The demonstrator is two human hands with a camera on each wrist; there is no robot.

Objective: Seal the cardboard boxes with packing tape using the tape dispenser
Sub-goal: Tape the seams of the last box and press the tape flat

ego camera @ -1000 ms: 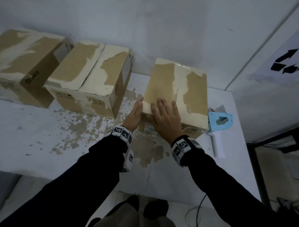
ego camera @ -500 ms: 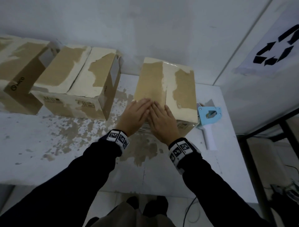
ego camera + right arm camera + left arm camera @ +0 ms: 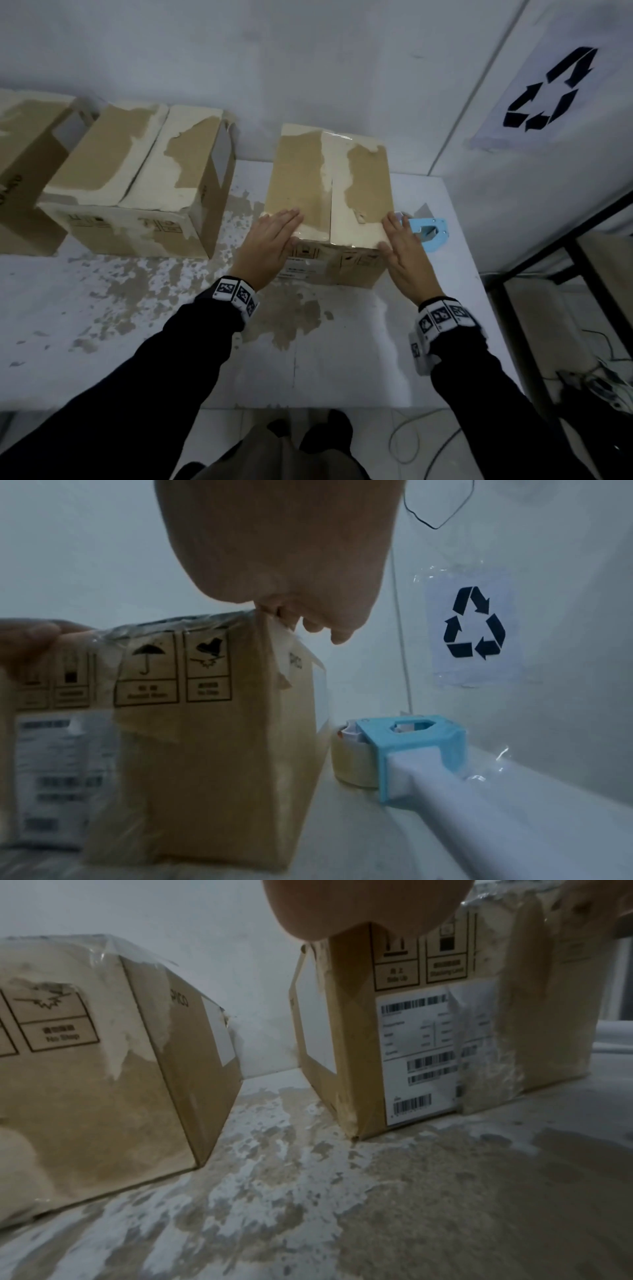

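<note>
On the white table [image 3: 102,325] the taped cardboard box [image 3: 329,192] stands right of two more boxes, the left hand [image 3: 265,248] and right hand [image 3: 406,257] lying straight-fingered, fingers together, on its near corners, the blue tape dispenser [image 3: 428,231] just beside it.

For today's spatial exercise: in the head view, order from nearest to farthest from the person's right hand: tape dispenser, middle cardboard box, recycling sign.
From the right hand:
1. Tape dispenser, just right of it.
2. Recycling sign, up on the right wall.
3. Middle cardboard box, far left.
</note>
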